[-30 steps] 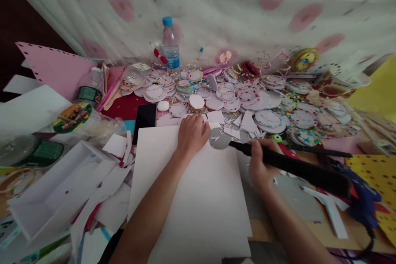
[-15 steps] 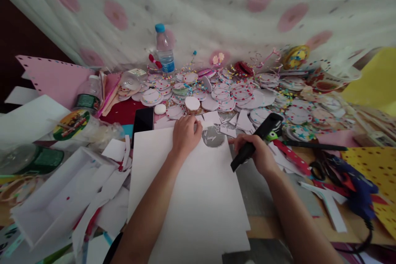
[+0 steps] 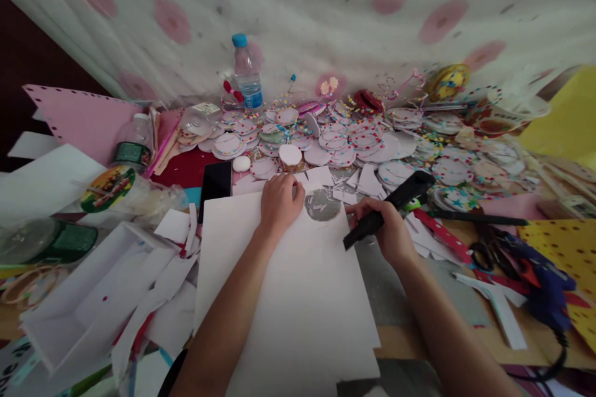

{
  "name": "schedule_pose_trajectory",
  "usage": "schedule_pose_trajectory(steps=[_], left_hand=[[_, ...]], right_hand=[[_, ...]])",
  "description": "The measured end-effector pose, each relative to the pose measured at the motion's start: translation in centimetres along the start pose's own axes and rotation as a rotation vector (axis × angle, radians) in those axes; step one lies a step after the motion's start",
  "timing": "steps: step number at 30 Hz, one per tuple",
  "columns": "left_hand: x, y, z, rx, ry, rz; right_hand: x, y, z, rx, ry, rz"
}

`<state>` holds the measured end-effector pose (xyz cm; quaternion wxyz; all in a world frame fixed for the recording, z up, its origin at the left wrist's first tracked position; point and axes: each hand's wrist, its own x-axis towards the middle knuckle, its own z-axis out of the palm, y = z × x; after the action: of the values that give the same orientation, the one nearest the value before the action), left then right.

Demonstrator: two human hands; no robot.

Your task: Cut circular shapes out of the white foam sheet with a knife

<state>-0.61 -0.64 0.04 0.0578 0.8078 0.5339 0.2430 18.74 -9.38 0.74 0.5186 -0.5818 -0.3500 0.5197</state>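
Note:
A large white board [image 3: 298, 298] lies in front of me, with a round hole [image 3: 322, 205] near its far edge showing grey beneath. My left hand [image 3: 280, 201] rests on the board just left of the hole, its fingers curled at the far edge; whether they pinch anything is hidden. On the right, my right hand [image 3: 384, 223] is closed around a black tool [image 3: 391, 208], whose lower-left end is over the board's right edge. A grey mat [image 3: 386, 285] shows under and beside the board.
Stacks of decorated white discs [image 3: 333, 139] line the back, beside a water bottle [image 3: 249, 77]. A phone [image 3: 216, 185] and white box [image 3: 93, 291] are left. Scissors [image 3: 482, 256] and a blue glue gun [image 3: 542, 279] lie right.
The black tool in my right hand has tilted slightly flatter, its lower end shifting a little left and up. My left hand has hardly moved.

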Motion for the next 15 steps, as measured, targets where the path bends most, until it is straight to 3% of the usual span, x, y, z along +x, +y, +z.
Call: schedule_pose_trajectory(steps=[3, 6, 12, 15], left_hand=[[-0.1, -0.1, 0.2, 0.006, -0.005, -0.002], [-0.1, -0.1, 0.3, 0.014, -0.011, -0.005], [-0.2, 0.0, 0.1, 0.025, -0.020, -0.024], [-0.3, 0.0, 0.0, 0.021, -0.025, -0.035]], right_hand=[[0.0, 0.4, 0.0, -0.130, 0.109, -0.095], [-0.3, 0.3, 0.0, -0.212, 0.141, -0.212], [-1.5, 0.2, 0.6, -0.041, -0.045, -0.147], [-3.0, 0.3, 0.8, -0.175, -0.177, -0.237]])
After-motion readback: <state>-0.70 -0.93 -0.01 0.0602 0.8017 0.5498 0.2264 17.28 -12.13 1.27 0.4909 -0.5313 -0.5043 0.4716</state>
